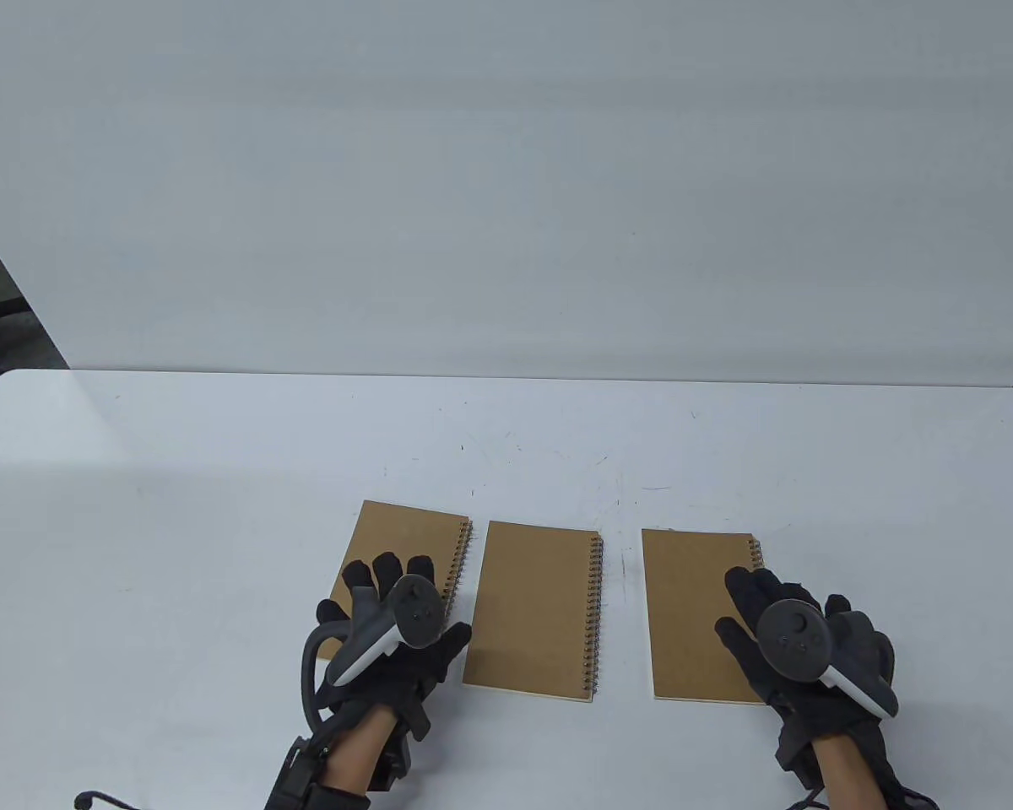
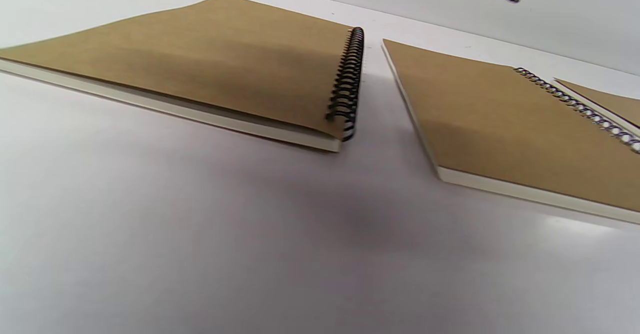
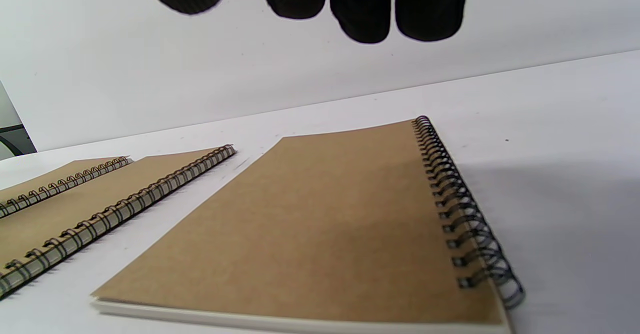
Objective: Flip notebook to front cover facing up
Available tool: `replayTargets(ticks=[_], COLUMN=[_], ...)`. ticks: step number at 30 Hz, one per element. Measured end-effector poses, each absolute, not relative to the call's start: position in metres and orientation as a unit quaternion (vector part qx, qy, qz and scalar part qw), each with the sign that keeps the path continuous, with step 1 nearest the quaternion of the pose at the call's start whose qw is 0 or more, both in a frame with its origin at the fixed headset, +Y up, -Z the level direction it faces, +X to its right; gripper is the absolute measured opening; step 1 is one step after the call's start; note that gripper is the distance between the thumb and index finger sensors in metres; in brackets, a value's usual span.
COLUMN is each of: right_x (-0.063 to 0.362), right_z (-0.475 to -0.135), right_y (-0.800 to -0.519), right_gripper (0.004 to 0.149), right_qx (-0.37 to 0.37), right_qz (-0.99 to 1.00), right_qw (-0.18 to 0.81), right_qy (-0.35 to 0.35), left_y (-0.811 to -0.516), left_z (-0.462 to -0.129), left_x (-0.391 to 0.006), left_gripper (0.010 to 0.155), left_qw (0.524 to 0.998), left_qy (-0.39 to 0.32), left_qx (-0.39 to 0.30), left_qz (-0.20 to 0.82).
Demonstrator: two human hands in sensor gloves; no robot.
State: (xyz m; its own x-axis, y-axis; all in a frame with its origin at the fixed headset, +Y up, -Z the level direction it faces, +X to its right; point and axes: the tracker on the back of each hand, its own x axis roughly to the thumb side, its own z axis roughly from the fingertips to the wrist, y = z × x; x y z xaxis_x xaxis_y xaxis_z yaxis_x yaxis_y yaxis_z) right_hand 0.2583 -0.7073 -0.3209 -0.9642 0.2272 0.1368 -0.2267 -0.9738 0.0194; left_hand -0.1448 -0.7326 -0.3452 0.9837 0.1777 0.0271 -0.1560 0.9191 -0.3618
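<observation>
Both hands [image 1: 388, 629] [image 1: 798, 641] flat, hovering over notebooks [image 1: 405, 548]

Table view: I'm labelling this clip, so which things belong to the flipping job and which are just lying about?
In the job:
left notebook
right notebook
left hand
right hand

Possibly next, untouched:
middle notebook

Just there:
table

**Three notebooks in a row, a hand over each outer one**

Three brown spiral-bound notebooks lay side by side near the front of the white table [image 1: 219, 472]: the left notebook [image 1: 405, 548], the middle notebook [image 1: 533, 609], the right notebook [image 1: 696, 612], each with its spiral on the right. The left hand [image 1: 388, 641] was over the left one's near part, the right hand [image 1: 810, 650] over the right one's near right corner.
</observation>
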Motion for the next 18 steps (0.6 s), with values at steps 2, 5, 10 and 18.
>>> replayTargets(ticks=[2,5,10,18], right_x=[0.259,0.261,0.262,0.263], right_z=[-0.321,-0.321,-0.321,-0.321], right_y=[-0.707,-0.708,-0.710,-0.710], right_gripper=[0.063,0.063,0.062,0.062], right_qx=[0.069,0.065,0.064,0.061], right_qz=[0.991,0.990,0.990,0.990], right_qw=[0.118,0.122,0.126,0.124], right_qy=[0.000,0.004,0.009,0.019], left_y=[-0.735,-0.743,-0.750,-0.762], left_z=[-0.348,-0.353,-0.363,-0.374], left_x=[-0.134,-0.115,-0.080,-0.014], left_gripper=[0.091,0.093,0.095,0.100], left_qw=[0.976,0.970,0.963,0.946], left_qy=[-0.038,-0.047,-0.055,-0.093], left_qx=[-0.197,-0.227,-0.255,-0.301], left_qz=[0.081,0.075,0.071,0.079])
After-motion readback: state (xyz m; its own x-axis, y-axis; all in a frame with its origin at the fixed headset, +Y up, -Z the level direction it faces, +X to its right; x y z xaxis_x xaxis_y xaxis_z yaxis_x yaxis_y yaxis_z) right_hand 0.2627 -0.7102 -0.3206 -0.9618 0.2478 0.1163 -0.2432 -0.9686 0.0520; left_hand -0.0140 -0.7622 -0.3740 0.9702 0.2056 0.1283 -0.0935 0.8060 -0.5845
